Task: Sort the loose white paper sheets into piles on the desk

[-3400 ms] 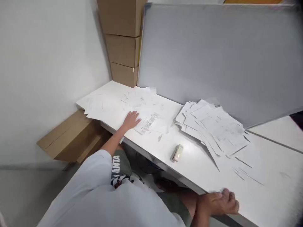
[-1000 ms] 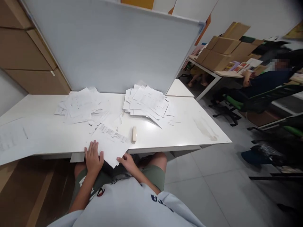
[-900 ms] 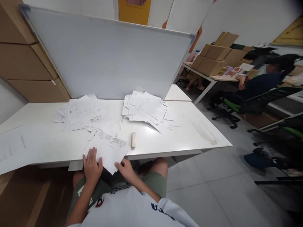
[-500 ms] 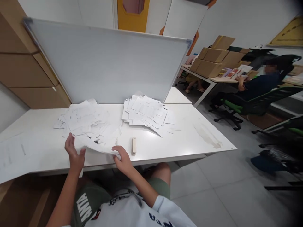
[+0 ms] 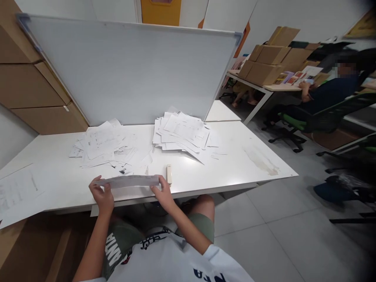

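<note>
Both my hands hold a single sheet of white paper (image 5: pixel 127 181) by its short ends, just above the front edge of the white table (image 5: pixel 235 164), and the sheet appears almost edge-on. My left hand (image 5: pixel 101 194) pinches one end, and my right hand (image 5: pixel 162 192) pinches the other. A small cream stapler (image 5: pixel 169 174) lies just beyond my right hand. Behind the sheet are a loose pile of printed papers (image 5: pixel 100 143) and a larger pile of printed papers (image 5: pixel 182 133).
A whiteboard (image 5: pixel 123 70) stands along the table's far side, with stacked cardboard boxes (image 5: pixel 29 86) at left. More sheets (image 5: pixel 16 192) lie at the table's left end. To the right, a seated person (image 5: pixel 329 90) works at another table beside cardboard boxes (image 5: pixel 270 55).
The sheet has risen from the table's front edge and turned nearly edge-on between my hands. My hands have moved apart to its ends. The piles and stapler stay in place.
</note>
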{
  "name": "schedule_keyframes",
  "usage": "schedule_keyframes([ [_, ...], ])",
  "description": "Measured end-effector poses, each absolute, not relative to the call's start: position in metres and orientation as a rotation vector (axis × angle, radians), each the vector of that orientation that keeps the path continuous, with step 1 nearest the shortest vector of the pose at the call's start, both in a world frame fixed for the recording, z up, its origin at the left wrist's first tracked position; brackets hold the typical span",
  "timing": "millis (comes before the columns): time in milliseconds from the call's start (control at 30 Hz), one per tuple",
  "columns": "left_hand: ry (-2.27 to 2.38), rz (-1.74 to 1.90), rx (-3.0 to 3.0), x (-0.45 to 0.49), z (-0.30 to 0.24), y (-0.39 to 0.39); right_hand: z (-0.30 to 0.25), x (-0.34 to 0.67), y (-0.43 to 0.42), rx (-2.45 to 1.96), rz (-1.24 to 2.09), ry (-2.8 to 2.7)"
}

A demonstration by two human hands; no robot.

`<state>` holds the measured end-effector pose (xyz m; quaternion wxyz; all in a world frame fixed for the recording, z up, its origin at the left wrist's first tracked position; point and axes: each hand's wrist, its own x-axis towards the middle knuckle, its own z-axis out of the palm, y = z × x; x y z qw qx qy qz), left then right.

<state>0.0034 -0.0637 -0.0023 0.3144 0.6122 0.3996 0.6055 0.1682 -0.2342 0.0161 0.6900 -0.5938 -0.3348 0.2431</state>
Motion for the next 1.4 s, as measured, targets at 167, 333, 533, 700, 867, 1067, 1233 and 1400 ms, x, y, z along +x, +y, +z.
schedule_keyframes([
  [167, 1.102, 1.469, 1.532, 0.004, -0.022, -0.083, 0.000, 0.151, -0.237, -1.286, 0.657, -0.676],
  [333, 1.162, 1.504, 1.487, 0.008, -0.022, -0.109, 0.022, 0.146, -0.251, -1.324, 0.611, -0.790],
  [533, 1.222, 1.496, 1.363, -0.023, -0.013, -0.166, 0.047, 0.138, -0.326, -1.412, 0.653, -0.961],
  [700, 1.038, 0.972, 1.440, -0.031, -0.001, -0.221, 0.014, 0.168, -0.393, -1.625, 0.720, -0.718],
  [867, 0.981, 0.666, 1.508, 0.010, 0.002, -0.237, -0.014, 0.219, -0.411, -1.789, 0.699, -0.454],
  [1067, 1.007, 0.436, 1.798, 0.046, 0.007, -0.221, -0.019, 0.254, -0.402, -1.716, 0.888, -0.210],
  [1233, 1.108, 0.297, 2.031, 0.054, 0.025, -0.213, -0.023, 0.258, -0.403, -1.691, 0.939, -0.168],
  [1400, 1.122, 0.188, 2.115, 0.059, 0.026, -0.213, -0.030, 0.256, -0.408, -1.648, 0.911, -0.122],
])
